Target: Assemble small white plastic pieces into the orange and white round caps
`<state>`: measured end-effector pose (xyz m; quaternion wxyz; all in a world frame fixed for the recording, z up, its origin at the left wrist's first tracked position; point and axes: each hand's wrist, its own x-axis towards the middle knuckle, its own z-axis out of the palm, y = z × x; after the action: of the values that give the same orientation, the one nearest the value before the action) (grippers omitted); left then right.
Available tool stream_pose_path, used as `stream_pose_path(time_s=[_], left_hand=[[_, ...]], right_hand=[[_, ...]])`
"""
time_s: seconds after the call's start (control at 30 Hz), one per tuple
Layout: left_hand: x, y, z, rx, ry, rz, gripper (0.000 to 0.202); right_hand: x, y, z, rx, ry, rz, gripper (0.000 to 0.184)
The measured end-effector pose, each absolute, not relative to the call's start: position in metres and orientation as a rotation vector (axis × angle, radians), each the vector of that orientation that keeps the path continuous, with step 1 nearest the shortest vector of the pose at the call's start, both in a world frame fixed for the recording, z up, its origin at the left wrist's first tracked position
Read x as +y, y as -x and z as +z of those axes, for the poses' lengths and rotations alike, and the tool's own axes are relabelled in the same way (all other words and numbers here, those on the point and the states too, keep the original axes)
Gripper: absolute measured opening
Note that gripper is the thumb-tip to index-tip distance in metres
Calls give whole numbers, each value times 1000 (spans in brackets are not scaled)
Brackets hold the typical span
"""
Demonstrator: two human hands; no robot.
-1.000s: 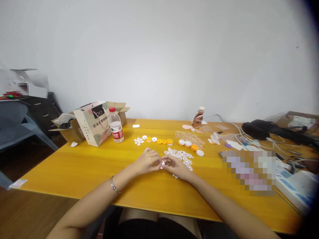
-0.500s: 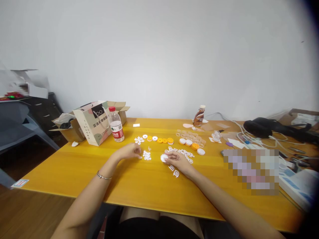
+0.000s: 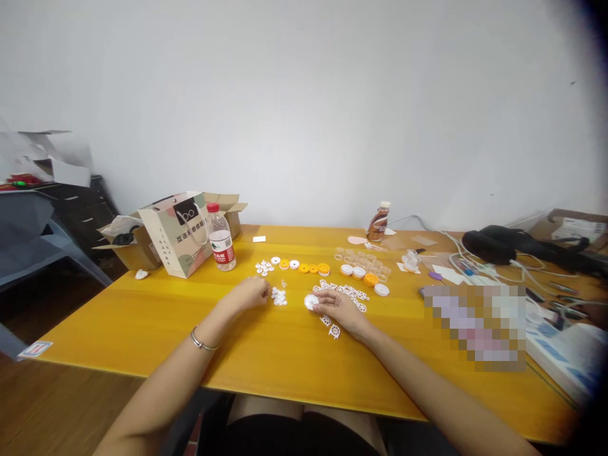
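Observation:
My right hand (image 3: 338, 307) pinches a white round plastic disc (image 3: 311, 302) with a raised rim, held just over the table. White spoked wheel-shaped pieces (image 3: 335, 331) lie beneath and around that hand. My left hand (image 3: 254, 292) is closed, its fingertips down beside a small cluster of white round pieces (image 3: 279, 296); whatever is between the fingers is hidden. Behind it sit more small white pieces (image 3: 264, 268). A row of white and orange discs (image 3: 304, 268) runs across the middle, and further discs (image 3: 359, 273) stand to its right near clear plastic rings (image 3: 365, 259).
At the left stand a water bottle (image 3: 221, 240), a paper bag (image 3: 178, 237) and open cardboard boxes (image 3: 135, 253). A brown drink bottle (image 3: 379, 221) is at the back. Cables (image 3: 522, 269), papers and a black item (image 3: 494, 242) crowd the right side.
My left hand's fingers have closed together and it has turned slightly at the small white pieces. My right hand keeps the white disc in nearly the same place.

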<state>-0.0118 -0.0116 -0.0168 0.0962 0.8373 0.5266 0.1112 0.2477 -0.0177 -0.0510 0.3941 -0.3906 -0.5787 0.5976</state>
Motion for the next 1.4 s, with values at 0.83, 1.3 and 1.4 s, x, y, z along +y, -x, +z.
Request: stream_pose_path(time_s=[0.83, 1.3, 1.4], left_hand=[[-45, -54, -15, 1004, -3054, 601, 21], [11, 25, -26, 1238, -2593, 522, 24], [13, 22, -29, 1214, -2593, 506, 20]], right_hand=[[-22, -248, -51, -1374, 910, 1628, 40], [-20, -250, -48, -1340, 926, 1631, 38], [-19, -251, -48, -1337, 911, 1630, 37]])
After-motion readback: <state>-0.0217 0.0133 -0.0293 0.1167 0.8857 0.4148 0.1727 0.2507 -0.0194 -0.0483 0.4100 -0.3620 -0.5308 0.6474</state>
